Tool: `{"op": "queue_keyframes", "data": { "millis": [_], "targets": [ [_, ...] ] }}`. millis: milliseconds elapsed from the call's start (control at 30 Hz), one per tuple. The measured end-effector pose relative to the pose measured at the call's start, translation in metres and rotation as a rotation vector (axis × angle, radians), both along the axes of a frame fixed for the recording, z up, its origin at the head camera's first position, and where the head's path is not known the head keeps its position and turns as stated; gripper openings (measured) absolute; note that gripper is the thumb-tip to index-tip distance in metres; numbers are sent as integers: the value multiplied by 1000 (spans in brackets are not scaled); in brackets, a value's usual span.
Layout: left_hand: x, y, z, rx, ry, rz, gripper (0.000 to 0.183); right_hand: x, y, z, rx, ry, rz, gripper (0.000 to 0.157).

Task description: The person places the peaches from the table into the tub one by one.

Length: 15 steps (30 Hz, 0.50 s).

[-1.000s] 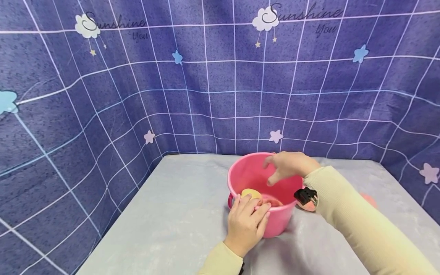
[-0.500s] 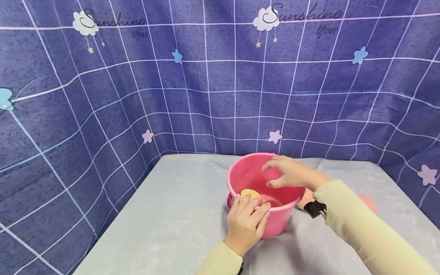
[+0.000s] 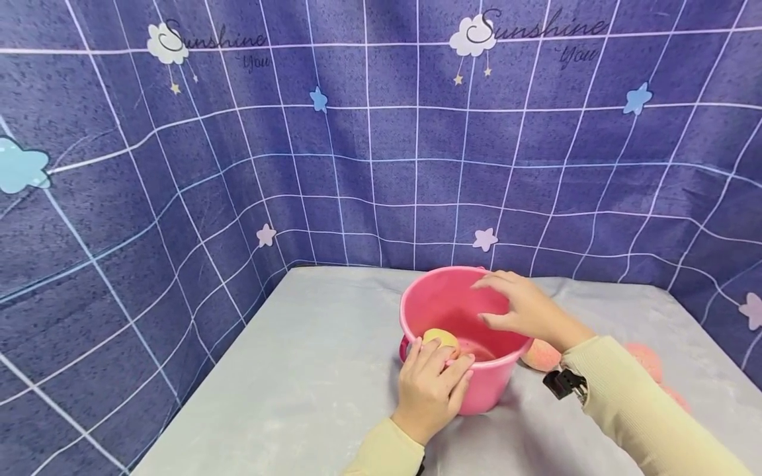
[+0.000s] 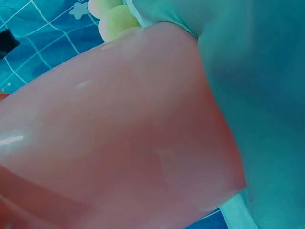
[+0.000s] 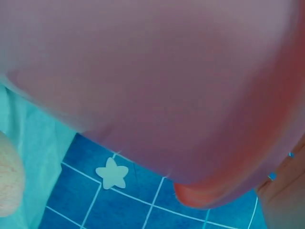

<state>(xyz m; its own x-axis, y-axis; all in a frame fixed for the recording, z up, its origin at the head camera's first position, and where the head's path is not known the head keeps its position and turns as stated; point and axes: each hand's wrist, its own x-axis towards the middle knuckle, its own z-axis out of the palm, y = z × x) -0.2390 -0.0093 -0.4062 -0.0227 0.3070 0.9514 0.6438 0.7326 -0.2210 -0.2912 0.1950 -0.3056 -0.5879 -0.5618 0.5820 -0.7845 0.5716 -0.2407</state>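
A pink bucket [image 3: 485, 390] stands on the cloth-covered table; its outer wall fills much of both wrist views. My left hand [image 3: 425, 396] holds the near rim, fingers curled over it. Just behind those fingertips, inside the bucket, is a yellow rounded thing [image 3: 442, 340], partly hidden by the hand; I cannot tell whether the fingers touch it. My right hand [image 3: 524, 307] is over the bucket's right side, thumb and fingers spread apart with nothing between them. Beside the bucket, below the right wrist, lies a pinkish-orange, peach-like fruit [image 3: 542, 356].
More pinkish round fruits [image 3: 645, 360] lie right of the right sleeve, partly covered by it. A pale grey cloth [image 3: 297, 370] covers the table. Blue gridded curtain [image 3: 387, 132] hangs behind and at the left.
My right hand has drawn a little to the right and lower, its fingers still spread. More of the fruits beside the bucket now show. The left hand stays on the rim.
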Motion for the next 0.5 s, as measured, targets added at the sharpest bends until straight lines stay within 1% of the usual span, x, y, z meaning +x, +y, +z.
{"op": "queue_keyframes", "data": {
  "millis": [167, 333, 500],
  "targets": [
    [0, 0, 0, -12, -12, 2, 27, 2, 7, -11, -47, 75, 5, 41],
    [-1, 1, 0, -16, 0, -1, 27, 5, 13, -18, -90, 73, -23, 42],
    [-1, 1, 2, -16, 8, 5, 27, 7, 17, -23, -118, 91, -27, 42]
  ]
}}
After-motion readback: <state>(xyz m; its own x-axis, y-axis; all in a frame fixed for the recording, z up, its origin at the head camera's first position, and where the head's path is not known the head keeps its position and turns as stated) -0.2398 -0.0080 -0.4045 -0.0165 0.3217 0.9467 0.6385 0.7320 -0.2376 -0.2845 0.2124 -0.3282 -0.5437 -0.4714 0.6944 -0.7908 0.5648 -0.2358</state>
